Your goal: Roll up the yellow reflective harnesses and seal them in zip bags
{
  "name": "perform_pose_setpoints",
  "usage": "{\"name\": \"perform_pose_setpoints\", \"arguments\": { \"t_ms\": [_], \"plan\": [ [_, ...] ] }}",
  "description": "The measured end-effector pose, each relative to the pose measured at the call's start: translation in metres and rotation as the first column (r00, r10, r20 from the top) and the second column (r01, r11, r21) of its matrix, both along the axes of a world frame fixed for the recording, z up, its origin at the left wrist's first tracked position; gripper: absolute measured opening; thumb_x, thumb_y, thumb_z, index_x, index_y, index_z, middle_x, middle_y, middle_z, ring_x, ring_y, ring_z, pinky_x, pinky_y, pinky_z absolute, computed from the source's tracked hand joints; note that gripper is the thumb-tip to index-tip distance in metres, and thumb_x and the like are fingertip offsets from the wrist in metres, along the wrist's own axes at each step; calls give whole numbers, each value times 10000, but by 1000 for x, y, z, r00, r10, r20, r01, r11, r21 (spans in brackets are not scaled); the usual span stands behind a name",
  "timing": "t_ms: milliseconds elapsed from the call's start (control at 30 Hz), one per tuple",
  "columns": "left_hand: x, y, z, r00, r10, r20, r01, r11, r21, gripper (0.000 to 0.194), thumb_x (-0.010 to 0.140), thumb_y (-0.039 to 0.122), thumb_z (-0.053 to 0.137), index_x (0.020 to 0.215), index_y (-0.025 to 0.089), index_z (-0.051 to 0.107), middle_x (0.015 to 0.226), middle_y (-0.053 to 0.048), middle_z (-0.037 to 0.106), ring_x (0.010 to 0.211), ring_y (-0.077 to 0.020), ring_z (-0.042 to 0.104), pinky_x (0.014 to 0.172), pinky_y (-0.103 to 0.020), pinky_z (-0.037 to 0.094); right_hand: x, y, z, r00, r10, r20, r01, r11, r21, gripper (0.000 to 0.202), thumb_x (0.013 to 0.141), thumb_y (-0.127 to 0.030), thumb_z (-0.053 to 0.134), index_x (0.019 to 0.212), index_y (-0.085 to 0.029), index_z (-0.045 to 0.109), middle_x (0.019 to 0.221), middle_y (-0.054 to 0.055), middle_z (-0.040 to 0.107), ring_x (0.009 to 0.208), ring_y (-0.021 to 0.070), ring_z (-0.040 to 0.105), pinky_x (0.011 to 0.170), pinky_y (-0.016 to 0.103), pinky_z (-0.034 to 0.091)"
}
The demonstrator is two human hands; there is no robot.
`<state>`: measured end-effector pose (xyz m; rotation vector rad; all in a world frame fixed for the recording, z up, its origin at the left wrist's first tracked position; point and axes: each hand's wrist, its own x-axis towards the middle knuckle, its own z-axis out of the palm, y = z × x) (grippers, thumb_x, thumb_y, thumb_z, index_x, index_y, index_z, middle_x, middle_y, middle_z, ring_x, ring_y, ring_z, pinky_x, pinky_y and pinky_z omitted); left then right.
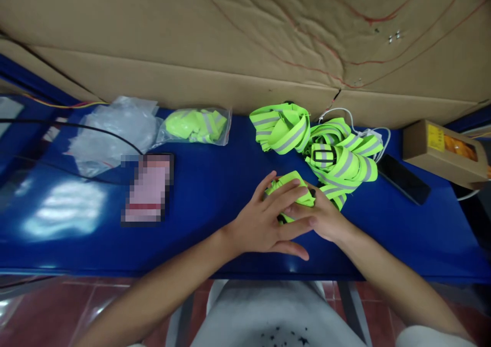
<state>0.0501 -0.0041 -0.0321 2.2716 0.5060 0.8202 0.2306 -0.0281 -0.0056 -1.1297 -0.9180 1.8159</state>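
Near the table's front middle, a folded neon-yellow reflective strap bundle (pixel 293 186) lies between my two hands. My left hand (pixel 264 219) rests over its near side with fingers spread. From the right, my right hand (pixel 324 214) holds the bundle, its fingers partly hidden behind my left hand. Just behind my right hand sits a loose pile of the same straps (pixel 345 163) with a black buckle (pixel 324 155) on top. Another coiled strap (pixel 284 129) touches the pile's left side.
At the back left are clear plastic bags (pixel 118 129) and a bagged yellow strap (pixel 197 126). A phone with a blurred screen (pixel 149 188) lies on the blue table (pixel 207 198). To the right are a dark phone (pixel 404 178), a white cable and a cardboard box (pixel 416 142).
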Motion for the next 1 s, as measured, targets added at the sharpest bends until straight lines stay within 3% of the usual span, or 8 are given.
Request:
{"name": "perform_pose_setpoints", "arguments": {
  "t_ms": [100,200,267,333,433,567,767,1000],
  "plan": [
    [-1,-1,1,995,62,82,-60,998,-28,673,628,570,917,1224,361,686,1526,-66,531,1477,-380,398,1265,-573,-51,1,2,1,996,-83,39,81,996,38,438,775,-367,868,1167,-242,721,1129,42,766,1045,238,726,962,391,582],
    [1,-2,4,906,316,280,-243,933,-266,905,665,540,907,1442,315,500,1608,-119,393,1535,-373,286,1276,-560,74,3,5,-2,969,-240,64,233,968,96,466,788,-373,864,1205,-228,716,1158,59,769,1066,253,729,1002,409,573],
    [6,-4,7,821,476,315,-219,772,-596,942,780,510,837,1544,307,325,1635,-137,327,1538,-332,292,1249,-526,230,4,6,-4,940,-334,71,321,935,151,510,811,-388,847,1269,-233,685,1200,69,759,1120,265,718,1030,423,563],
    [13,-5,10,803,516,297,-2,501,-865,917,837,513,791,1559,309,264,1606,-143,385,1479,-302,407,1190,-493,352,2,5,-4,921,-380,86,350,904,244,623,832,-394,827,1395,-258,596,1268,73,733,1193,268,691,1058,429,550],
    [23,-8,11,780,527,336,279,188,-942,812,806,475,836,1471,289,409,1472,-106,568,1360,-266,546,1147,-445,404,-2,2,-4,892,-415,181,317,858,403,810,835,-380,823,1534,-287,425,1346,77,695,1221,251,678,1051,404,556],
    [25,-8,6,728,588,354,316,171,-933,568,815,389,847,1291,264,565,1274,-35,684,1210,-203,622,1101,-382,417,-4,0,-7,853,-405,328,230,858,460,691,858,-422,794,1469,-254,517,1400,92,663,1222,270,674,1049,407,554],
    [21,-5,4,714,596,368,299,215,-930,568,789,343,873,1247,250,550,1193,-23,675,1102,-203,624,998,-365,463,4,6,-18,856,-351,380,140,864,483,554,988,-651,499,1403,-307,625,1383,54,680,1287,294,640,1078,440,546],
    [21,-4,10,732,593,335,227,251,-941,635,727,274,907,1234,236,527,1090,-11,671,1005,-188,631,892,-323,501,12,9,-10,833,-380,402,144,851,506,437,974,-503,641,1366,-310,669,1361,41,699,1242,279,665,1060,439,541]
  ]
}}
